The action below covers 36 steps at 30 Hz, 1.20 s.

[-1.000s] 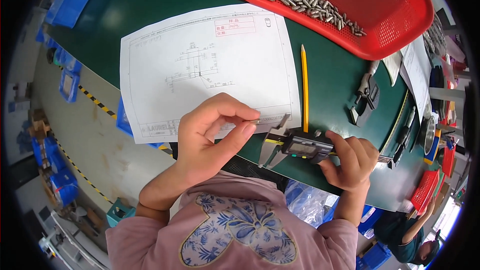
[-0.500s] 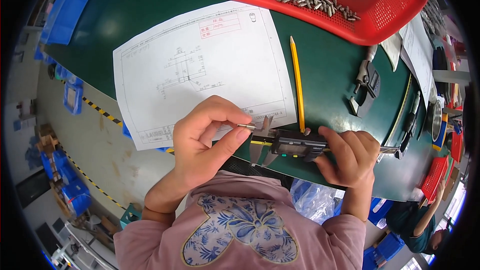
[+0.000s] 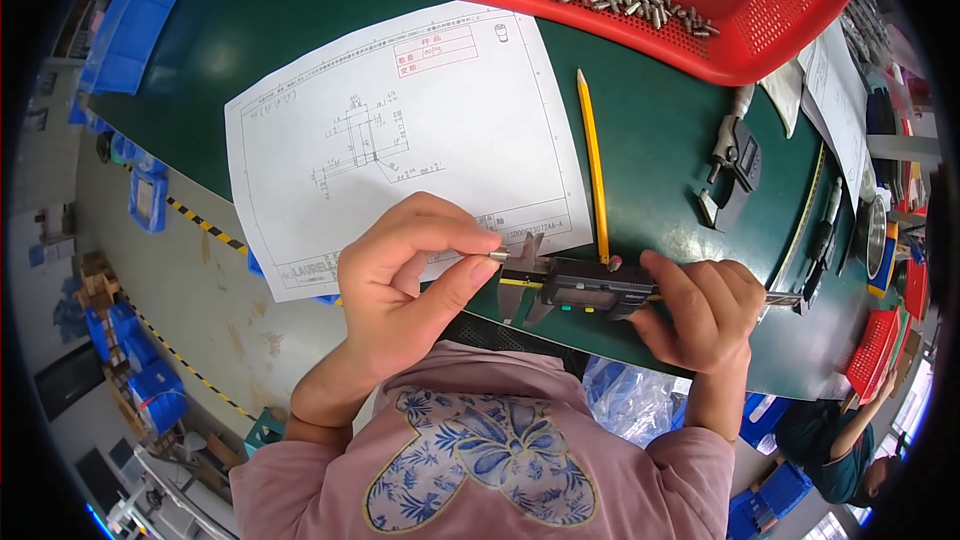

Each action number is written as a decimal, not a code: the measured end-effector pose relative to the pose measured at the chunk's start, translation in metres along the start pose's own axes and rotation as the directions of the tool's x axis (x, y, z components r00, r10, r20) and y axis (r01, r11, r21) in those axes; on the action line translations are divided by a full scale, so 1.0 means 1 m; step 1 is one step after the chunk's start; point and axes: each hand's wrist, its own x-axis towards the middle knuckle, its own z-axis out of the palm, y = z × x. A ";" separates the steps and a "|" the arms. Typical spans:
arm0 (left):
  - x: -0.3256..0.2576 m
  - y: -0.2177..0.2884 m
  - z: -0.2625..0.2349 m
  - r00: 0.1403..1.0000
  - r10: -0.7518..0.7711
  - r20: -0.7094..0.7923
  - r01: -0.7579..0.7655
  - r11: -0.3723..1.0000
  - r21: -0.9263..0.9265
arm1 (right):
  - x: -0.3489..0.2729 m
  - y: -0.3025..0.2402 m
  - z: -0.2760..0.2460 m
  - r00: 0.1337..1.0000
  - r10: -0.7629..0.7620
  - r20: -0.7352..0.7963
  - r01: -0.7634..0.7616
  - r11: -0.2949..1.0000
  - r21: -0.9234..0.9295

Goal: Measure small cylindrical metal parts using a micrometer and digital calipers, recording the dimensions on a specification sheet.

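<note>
Between thumb and forefinger, my left hand (image 3: 410,285) pinches a small metal pin (image 3: 499,255), mostly covered by the fingertips. Its exposed end sits right by the jaws of a digital caliper (image 3: 590,290); whether they touch I cannot tell. My right hand (image 3: 705,310) is wrapped around the right part of the caliper, thumb below and fingers above. The caliper lies level, with its display facing up and its jaws a little apart on the left. Under and beyond my left hand lies a paper drawing (image 3: 290,140) with a red stamped box.
A red basket (image 3: 770,10) of small metal pins stands at the far right. A yellow pencil (image 3: 592,160) lies beside the drawing, and a micrometer (image 3: 735,165) farther right. A blue bin (image 3: 150,10) sits far left. Another person (image 3: 835,450) is at the lower right.
The pin has turned slightly in my left fingertips, and less of it shows. My left hand has shifted a touch left; the caliper stays nearly in place.
</note>
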 end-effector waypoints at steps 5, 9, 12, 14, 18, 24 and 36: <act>-0.002 -0.001 0.002 1.000 0.015 -0.012 -0.015 1.000 0.016 | 0.000 0.000 0.001 1.000 0.000 -0.013 0.000 1.000 0.008; -0.004 -0.002 0.004 1.000 0.011 -0.016 -0.010 0.999 0.033 | 0.000 0.000 0.000 1.000 -0.010 -0.027 0.010 1.000 -0.007; -0.004 -0.003 0.005 1.000 0.011 -0.017 -0.010 0.999 0.032 | 0.000 0.001 0.000 0.999 -0.011 -0.041 0.011 1.000 -0.010; -0.005 -0.003 0.005 1.000 0.008 -0.018 -0.007 1.000 0.030 | -0.001 0.000 0.001 0.998 -0.005 -0.063 0.004 1.000 -0.010; -0.005 -0.005 0.005 1.000 0.018 -0.001 -0.018 0.999 0.041 | -0.002 0.000 0.001 0.997 0.004 -0.077 -0.005 1.000 -0.013; -0.008 -0.007 0.008 1.000 0.017 -0.003 -0.017 0.999 0.052 | -0.004 0.001 0.000 0.998 0.026 -0.057 -0.027 0.999 -0.018; -0.006 -0.012 0.006 0.999 0.025 -0.041 -0.023 0.998 0.054 | -0.002 0.004 0.004 0.998 0.012 -0.068 -0.013 1.000 -0.012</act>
